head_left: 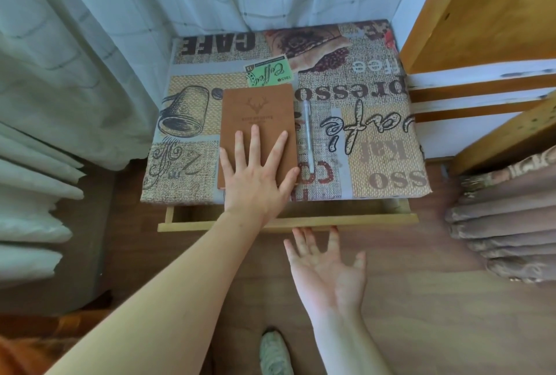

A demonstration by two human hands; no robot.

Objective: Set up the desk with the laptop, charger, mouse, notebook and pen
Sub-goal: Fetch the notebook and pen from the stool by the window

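Note:
A brown notebook (pixel 255 116) with a deer emblem lies flat on the small desk (pixel 361 146), which is covered with a coffee-print cloth. My left hand (pixel 258 176) presses on the notebook's near half with spread, straight fingers. A clear pen (pixel 308 134) lies just right of the notebook, parallel to it. My right hand (pixel 328 266) is palm up with fingers spread, its fingertips at the front of the slightly pulled-out wooden drawer (pixel 376 219) under the desk top. It holds nothing. No laptop, charger or mouse is in view.
Pale curtains (pixel 90 59) hang at the left and behind the desk. A wooden shelf unit (pixel 481 29) stands at the right, with brown folded drapes (pixel 505 224) beside it. Wooden floor lies below, and a shoe (pixel 275 353) shows at the bottom.

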